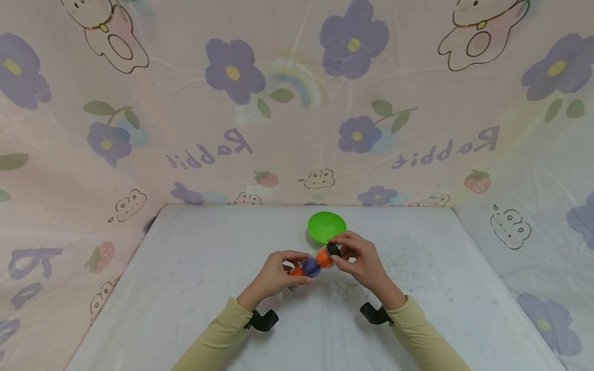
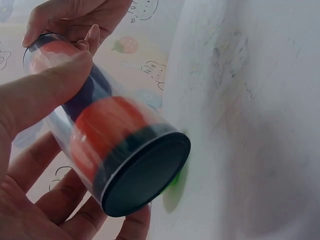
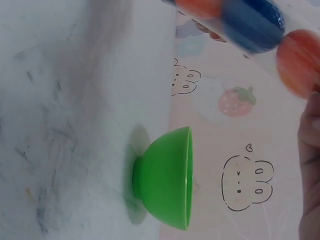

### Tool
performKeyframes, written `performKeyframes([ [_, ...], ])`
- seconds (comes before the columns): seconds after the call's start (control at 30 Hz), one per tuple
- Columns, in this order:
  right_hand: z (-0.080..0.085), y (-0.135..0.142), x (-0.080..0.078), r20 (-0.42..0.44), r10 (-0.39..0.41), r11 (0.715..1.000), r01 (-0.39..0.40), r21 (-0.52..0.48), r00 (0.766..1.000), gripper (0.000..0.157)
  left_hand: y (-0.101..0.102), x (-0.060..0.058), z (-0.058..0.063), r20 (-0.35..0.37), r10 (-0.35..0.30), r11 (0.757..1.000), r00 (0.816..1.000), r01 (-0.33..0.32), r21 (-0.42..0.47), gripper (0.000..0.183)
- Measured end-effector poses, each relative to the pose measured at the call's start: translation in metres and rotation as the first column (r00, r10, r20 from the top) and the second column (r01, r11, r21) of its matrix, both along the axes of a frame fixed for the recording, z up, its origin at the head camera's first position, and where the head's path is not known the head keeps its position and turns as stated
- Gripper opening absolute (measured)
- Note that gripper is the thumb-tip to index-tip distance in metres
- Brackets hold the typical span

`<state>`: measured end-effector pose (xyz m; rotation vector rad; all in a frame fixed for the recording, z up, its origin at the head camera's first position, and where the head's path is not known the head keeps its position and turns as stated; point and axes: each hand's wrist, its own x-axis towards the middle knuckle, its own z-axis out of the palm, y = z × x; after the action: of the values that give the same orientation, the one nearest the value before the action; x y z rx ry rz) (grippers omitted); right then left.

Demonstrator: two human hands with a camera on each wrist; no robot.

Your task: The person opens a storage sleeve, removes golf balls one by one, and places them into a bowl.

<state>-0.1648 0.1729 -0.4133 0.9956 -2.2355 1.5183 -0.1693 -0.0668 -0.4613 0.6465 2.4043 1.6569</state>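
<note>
A clear plastic tube [image 2: 112,117] with black end caps and a row of balls inside is held slantwise above the table. The blue ball [image 1: 311,267] sits between two orange ones, with the orange ball [image 1: 324,257] on the right beside the black cap [image 1: 333,250]. My left hand [image 1: 274,273] grips the tube's lower left end, thumb across its side. At the upper right end, my right hand [image 1: 362,257] pinches the capped end between thumb and fingers. In the left wrist view the other black end cap [image 2: 147,175] faces the camera.
A green bowl [image 1: 327,227] stands upright on the white table [image 1: 223,242], just beyond my right hand. Printed cloth [image 1: 297,118] rises behind the table and along both sides. A black curved wrist mount [image 1: 264,320] hangs at my left cuff, another [image 1: 374,313] at my right.
</note>
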Motion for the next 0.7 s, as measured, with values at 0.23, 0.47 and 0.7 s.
performKeyframes([
  [0.23, -0.002, -0.003, 0.000, -0.048, -0.020, 1.000, 0.020, 0.004, 0.999, 0.025, 0.000, 0.002, 0.000, -0.026, -0.005, 1.000, 1.000, 0.005, -0.013, 0.047],
  [0.47, -0.018, -0.003, -0.007, -0.099, -0.036, 0.998, 0.040, 0.039, 0.994, 0.031, -0.002, 0.003, 0.000, -0.034, -0.007, 0.999, 0.999, 0.006, -0.034, 0.047],
  [0.7, -0.043, 0.004, -0.022, -0.206, -0.094, 0.981, 0.125, 0.147, 0.974, 0.044, -0.002, 0.003, 0.002, -0.059, 0.003, 0.998, 0.998, -0.006, -0.055, 0.047],
])
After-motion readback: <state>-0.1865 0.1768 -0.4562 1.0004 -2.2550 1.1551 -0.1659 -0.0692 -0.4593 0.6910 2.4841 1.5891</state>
